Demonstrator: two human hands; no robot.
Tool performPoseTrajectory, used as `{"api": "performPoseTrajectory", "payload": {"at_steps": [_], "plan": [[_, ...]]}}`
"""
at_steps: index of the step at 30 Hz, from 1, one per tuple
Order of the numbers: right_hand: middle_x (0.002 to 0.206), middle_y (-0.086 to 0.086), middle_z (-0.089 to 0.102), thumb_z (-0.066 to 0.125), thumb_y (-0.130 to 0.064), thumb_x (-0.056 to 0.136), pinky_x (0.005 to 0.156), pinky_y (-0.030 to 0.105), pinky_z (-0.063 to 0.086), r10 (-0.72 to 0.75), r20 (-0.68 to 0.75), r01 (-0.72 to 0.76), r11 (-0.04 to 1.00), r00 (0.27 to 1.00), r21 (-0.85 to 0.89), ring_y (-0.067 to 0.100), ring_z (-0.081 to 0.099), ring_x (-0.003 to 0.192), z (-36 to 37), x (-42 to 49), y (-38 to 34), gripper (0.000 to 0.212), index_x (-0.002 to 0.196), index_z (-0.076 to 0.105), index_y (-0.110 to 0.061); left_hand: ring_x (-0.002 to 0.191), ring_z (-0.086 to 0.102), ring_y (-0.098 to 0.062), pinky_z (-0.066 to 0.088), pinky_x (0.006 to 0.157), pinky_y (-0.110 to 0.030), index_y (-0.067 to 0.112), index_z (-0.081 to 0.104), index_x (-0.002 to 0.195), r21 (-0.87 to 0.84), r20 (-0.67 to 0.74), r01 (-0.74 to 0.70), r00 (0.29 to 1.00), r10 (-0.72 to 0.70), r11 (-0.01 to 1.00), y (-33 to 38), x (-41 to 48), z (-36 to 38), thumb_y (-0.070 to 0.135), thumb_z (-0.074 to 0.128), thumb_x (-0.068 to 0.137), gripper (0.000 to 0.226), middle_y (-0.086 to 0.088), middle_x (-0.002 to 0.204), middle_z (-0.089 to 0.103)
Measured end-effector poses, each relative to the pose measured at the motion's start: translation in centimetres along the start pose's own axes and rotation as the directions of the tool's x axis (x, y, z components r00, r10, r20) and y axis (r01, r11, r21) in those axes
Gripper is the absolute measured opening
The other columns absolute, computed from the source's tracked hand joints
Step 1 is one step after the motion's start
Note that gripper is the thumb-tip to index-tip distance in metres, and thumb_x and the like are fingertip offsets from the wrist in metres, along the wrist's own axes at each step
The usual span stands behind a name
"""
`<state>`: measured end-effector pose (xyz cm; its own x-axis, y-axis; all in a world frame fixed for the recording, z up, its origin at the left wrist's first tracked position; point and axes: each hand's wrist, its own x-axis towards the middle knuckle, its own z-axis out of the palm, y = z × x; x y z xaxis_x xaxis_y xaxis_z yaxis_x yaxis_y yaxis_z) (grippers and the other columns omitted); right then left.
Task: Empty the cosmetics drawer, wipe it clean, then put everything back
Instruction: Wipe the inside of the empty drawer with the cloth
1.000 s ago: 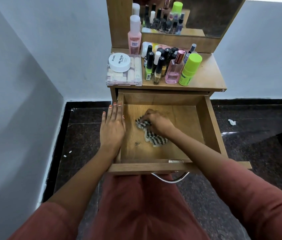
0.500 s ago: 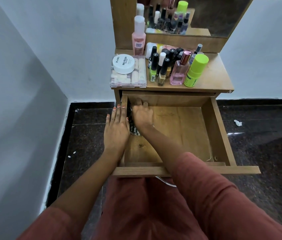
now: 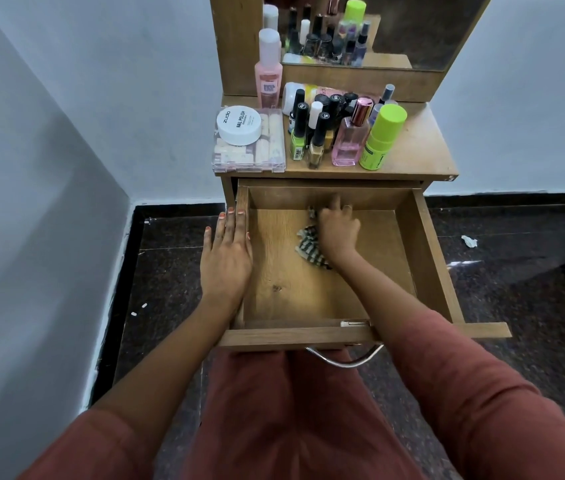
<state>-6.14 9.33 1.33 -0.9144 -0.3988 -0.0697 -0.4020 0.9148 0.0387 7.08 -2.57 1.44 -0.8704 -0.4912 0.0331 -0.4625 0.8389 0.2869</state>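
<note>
**Hidden / unclear.** Right hand (image 3: 339,232) lies over the striped cloth (image 3: 308,242) inside the drawer (image 3: 428,258). The palm covers most of the cloth. Only a crumpled edge shows left of the fingers (image 3: 336,204), plus a small tuft by the tips. Fingers are curled down onto the cloth, one straighter than the rest, undersides not visible. Tips are close to the drawer's back wall. Contact w/ it: cannot tell, as the area is in shadow under the counter (image 3: 419,150) overhang. Right forearm crosses the drawer front and hides part of the front rail and of the metal handle (image 3: 343,361).

Left hand (image 3: 227,261) is flat, fingers straight and together, holding nothing. It rests along the top of the drawer's left wall and covers much of it.

**Surroundings.** Beyond both sets of fingertips the counter carries the cosmetics:
- clear box (image 3: 269,159) w/ white jar (image 3: 238,125) on its lid;
- tall pink bottle (image 3: 268,72) behind the box;
- cluster of nail polish bottles (image 3: 319,140);
- pink perfume bottle (image 3: 349,143);
- lime-green bottle (image 3: 381,142).

The rear items in the cluster are mostly hidden by the front ones. Labels are too small to read, except "NAIL POLISH" on the jar.

Mirror (image 3: 430,32) is cut off at the frame top and reflects the bottles. Floor (image 3: 516,278) is dark stone, w/ a white scrap (image 3: 469,241) well to the right of the fingers.
</note>
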Motion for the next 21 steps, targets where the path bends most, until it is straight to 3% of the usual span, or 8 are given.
{"api": "performPoseTrajectory", "payload": {"at_steps": [4, 7, 14, 21], "plan": [[0.135, 0.019, 0.038, 0.034, 0.0, 0.095, 0.084, 0.04, 0.049, 0.063, 0.005, -0.063, 0.998, 0.998, -0.022, 0.038, 0.042, 0.123, 0.0, 0.4, 0.3, 0.032, 0.12, 0.053, 0.002, 0.144, 0.007, -0.021, 0.002, 0.118, -0.034, 0.008, 0.01, 0.146, -0.027, -0.001, -0.015, 1.0, 0.015, 1.0, 0.0, 0.1, 0.2, 0.019, 0.02, 0.101, 0.047, -0.011, 0.155, 0.012], [0.141, 0.017, 0.032, 0.03, 0.0, 0.095, 0.086, 0.038, 0.047, 0.023, 0.015, -0.022, 0.998, 1.0, -0.06, 0.037, 0.036, 0.129, -0.1, 0.4, -0.9, 0.036, 0.126, 0.048, 0.001, 0.144, 0.01, -0.022, 0.005, 0.118, -0.034, 0.007, 0.012, 0.145, -0.048, -0.019, -0.027, 0.999, 0.026, 0.998, 0.0, 0.2, 0.4, 0.018, 0.021, 0.1, 0.047, -0.013, 0.154, 0.015], [0.143, 0.018, 0.029, 0.033, -0.001, 0.094, 0.082, 0.038, 0.045, -0.077, 0.029, 0.078, 0.996, 0.997, -0.052, 0.035, 0.039, 0.122, -0.4, -0.1, -4.1, 0.034, 0.125, 0.049, 0.001, 0.142, 0.019, -0.027, 0.013, 0.117, -0.037, 0.003, 0.022, 0.143, -0.065, -0.066, -0.046, 0.997, 0.041, 0.997, 0.0, 0.2, 0.5, 0.015, 0.025, 0.099, 0.046, -0.017, 0.15, 0.025], [0.143, 0.017, 0.029, 0.033, 0.003, 0.093, 0.082, 0.036, 0.047, -0.19, 0.048, 0.19, 0.982, 0.981, 0.004, 0.034, 0.042, 0.122, -0.6, -0.5, -6.6, 0.034, 0.121, 0.051, -0.002, 0.144, 0.01, -0.021, 0.005, 0.118, -0.035, 0.008, 0.013, 0.145, -0.025, -0.04, -0.017, 0.999, 0.016, 1.0, -0.2, 0.3, 0.4, 0.019, 0.023, 0.1, 0.048, -0.012, 0.154, 0.016]]}}
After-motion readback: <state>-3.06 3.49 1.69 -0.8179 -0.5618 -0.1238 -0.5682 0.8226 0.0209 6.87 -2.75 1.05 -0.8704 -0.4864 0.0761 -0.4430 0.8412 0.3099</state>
